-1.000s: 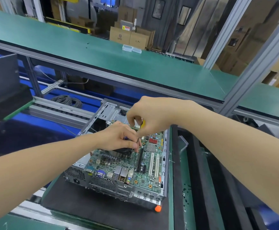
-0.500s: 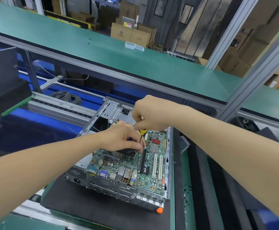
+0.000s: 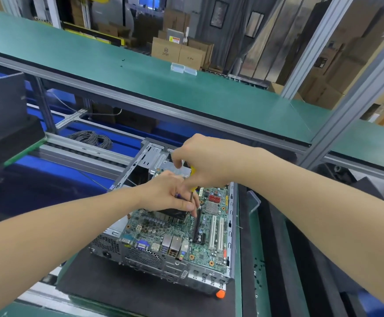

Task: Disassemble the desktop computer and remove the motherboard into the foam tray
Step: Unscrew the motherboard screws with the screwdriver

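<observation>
An open grey desktop case (image 3: 108,244) lies on a black mat, with the green motherboard (image 3: 177,234) still inside it. My right hand (image 3: 205,164) grips a yellow-handled screwdriver (image 3: 192,177) upright, its shaft pointing down at the board near the dark CPU socket (image 3: 173,212). My left hand (image 3: 165,194) rests on the board beside the shaft, its fingertips pinched around the lower shaft; a small purple bit shows between the fingers. The tip of the screwdriver is hidden by my fingers.
A black foam tray (image 3: 300,259) with long slots lies right of the case, past a green rail scattered with small screws (image 3: 258,271). An orange foot (image 3: 220,294) marks the case's near corner. A green shelf (image 3: 140,72) spans above; a cable coil (image 3: 92,138) lies behind left.
Both hands stay at the same spot on the board. My right hand has lifted slightly, showing more of the yellow handle and the shaft.
</observation>
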A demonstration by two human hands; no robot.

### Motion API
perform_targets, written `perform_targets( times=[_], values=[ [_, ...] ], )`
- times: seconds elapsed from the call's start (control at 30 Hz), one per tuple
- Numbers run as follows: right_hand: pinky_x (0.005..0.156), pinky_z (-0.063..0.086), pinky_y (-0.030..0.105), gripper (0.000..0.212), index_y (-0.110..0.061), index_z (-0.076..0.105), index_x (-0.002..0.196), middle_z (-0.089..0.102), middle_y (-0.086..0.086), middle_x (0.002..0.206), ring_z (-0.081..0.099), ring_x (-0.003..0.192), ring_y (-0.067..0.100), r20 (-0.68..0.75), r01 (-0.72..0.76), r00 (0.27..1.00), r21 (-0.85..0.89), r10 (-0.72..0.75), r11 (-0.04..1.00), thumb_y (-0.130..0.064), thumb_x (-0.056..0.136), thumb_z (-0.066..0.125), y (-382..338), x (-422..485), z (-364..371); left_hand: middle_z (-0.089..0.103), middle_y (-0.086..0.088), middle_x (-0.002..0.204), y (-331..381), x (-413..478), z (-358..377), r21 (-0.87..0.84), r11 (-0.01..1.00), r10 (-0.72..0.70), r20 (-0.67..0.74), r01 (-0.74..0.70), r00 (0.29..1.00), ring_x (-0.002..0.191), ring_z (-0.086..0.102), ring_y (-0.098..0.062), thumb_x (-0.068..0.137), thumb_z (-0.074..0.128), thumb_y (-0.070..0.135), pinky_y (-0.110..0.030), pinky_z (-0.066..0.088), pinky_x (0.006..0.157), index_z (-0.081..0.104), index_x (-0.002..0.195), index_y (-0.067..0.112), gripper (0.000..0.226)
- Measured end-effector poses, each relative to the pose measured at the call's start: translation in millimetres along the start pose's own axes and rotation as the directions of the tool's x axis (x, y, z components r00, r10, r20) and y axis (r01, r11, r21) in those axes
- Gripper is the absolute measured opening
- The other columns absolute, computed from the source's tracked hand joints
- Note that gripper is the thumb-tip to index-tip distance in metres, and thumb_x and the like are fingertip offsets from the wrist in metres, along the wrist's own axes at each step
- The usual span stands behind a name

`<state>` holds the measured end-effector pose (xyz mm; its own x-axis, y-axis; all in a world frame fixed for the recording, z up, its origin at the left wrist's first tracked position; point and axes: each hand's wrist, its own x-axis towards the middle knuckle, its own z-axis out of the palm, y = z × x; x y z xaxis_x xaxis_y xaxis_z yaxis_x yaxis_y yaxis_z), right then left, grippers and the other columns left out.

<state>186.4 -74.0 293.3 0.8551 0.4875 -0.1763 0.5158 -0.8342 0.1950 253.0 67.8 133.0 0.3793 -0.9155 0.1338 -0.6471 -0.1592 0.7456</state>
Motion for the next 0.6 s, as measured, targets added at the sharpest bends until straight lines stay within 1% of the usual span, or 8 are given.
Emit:
perform_targets(
  times=[0.07,0.1,0.17,0.27,0.33,0.4,0.5,0.6],
  values=[
    [0.041,0.037,0.025,0.06,-0.016,0.056,0.076,0.054,-0.004,0.061,0.06,0.05,0.017,-0.059,-0.221,0.972,0.091,0.227,0.971,-0.075,0.088,0.059,-5.6,0.9,2.2,0.073,0.015,0.113,0.6,-0.5,0.4,-0.026,0.999,-0.029,0.008,0.03,1.0,0.117,0.061,-0.003,0.1,0.066,0.035,-0.021,0.038,0.098,0.082,0.093,0.032,0.018],
    [0.033,0.033,0.019,0.062,-0.015,0.052,0.071,0.054,-0.004,0.052,0.052,0.032,0.012,-0.024,-0.317,0.946,0.111,0.322,0.942,-0.074,0.091,0.056,-7.2,2.8,3.0,0.072,0.018,0.114,1.2,-0.1,0.1,0.032,0.999,-0.032,0.001,0.032,0.999,0.118,0.059,-0.001,0.1,0.065,0.039,-0.02,0.034,0.101,0.081,0.092,0.038,0.018],
    [0.028,0.028,0.013,0.055,-0.013,0.052,0.072,0.058,-0.001,0.052,0.045,0.021,0.009,0.103,-0.398,0.916,0.125,0.387,0.909,-0.061,0.099,0.056,-7.8,6.5,2.3,0.07,0.026,0.115,1.2,0.7,-0.2,0.199,0.979,-0.042,-0.02,0.045,0.999,0.12,0.053,0.002,0.099,0.063,0.048,-0.034,0.024,0.108,0.077,0.091,0.049,0.016],
    [0.04,0.042,0.019,0.048,-0.01,0.057,0.066,0.062,-0.002,0.047,0.06,0.039,0.016,0.195,-0.329,0.934,0.138,0.3,0.934,-0.042,0.101,0.059,-4.0,8.8,-0.9,0.068,0.029,0.116,0.3,0.9,-0.5,0.233,0.971,-0.054,-0.018,0.056,0.998,0.115,0.052,0.005,0.098,0.06,0.054,-0.038,0.021,0.107,0.077,0.093,0.049,0.019],
    [0.05,0.051,0.022,0.045,-0.008,0.06,0.062,0.067,-0.002,0.048,0.067,0.046,0.013,0.211,-0.254,0.952,0.151,0.22,0.955,-0.033,0.099,0.059,-2.4,5.9,0.5,0.068,0.031,0.115,2.3,-0.1,-1.0,0.225,0.973,-0.055,-0.005,0.055,0.998,0.115,0.053,0.003,0.096,0.058,0.058,-0.042,0.022,0.109,0.073,0.09,0.056,0.016],
    [0.052,0.05,0.023,0.037,-0.007,0.066,0.069,0.068,-0.002,0.051,0.064,0.05,0.012,0.161,-0.164,0.976,0.111,0.145,0.98,-0.033,0.095,0.063,-1.3,2.9,2.0,0.068,0.031,0.112,5.1,-0.5,-2.8,0.205,0.978,-0.037,0.013,0.033,0.999,0.115,0.058,-0.005,0.096,0.059,0.06,-0.05,0.027,0.11,0.068,0.087,0.065,0.014],
    [0.059,0.049,0.028,0.025,-0.014,0.068,0.08,0.064,-0.005,0.058,0.057,0.059,0.012,0.112,-0.044,0.993,0.121,0.031,0.992,-0.036,0.091,0.072,3.3,-0.8,0.6,0.07,0.03,0.109,6.7,-0.6,-3.9,0.171,0.985,0.027,0.02,-0.03,0.999,0.114,0.064,-0.011,0.098,0.06,0.053,-0.055,0.037,0.106,0.07,0.095,0.065,0.016],
    [0.063,0.048,0.032,0.018,-0.023,0.064,0.081,0.064,-0.005,0.075,0.054,0.068,0.008,0.128,0.081,0.987,0.112,-0.096,0.99,-0.035,0.09,0.075,8.0,-2.3,-3.0,0.075,0.013,0.111,5.6,-0.7,-5.2,0.126,0.99,0.058,0.015,-0.06,0.998,0.113,0.066,-0.019,0.102,0.062,0.042,-0.056,0.042,0.103,0.068,0.098,0.067,0.027]
  ],
)
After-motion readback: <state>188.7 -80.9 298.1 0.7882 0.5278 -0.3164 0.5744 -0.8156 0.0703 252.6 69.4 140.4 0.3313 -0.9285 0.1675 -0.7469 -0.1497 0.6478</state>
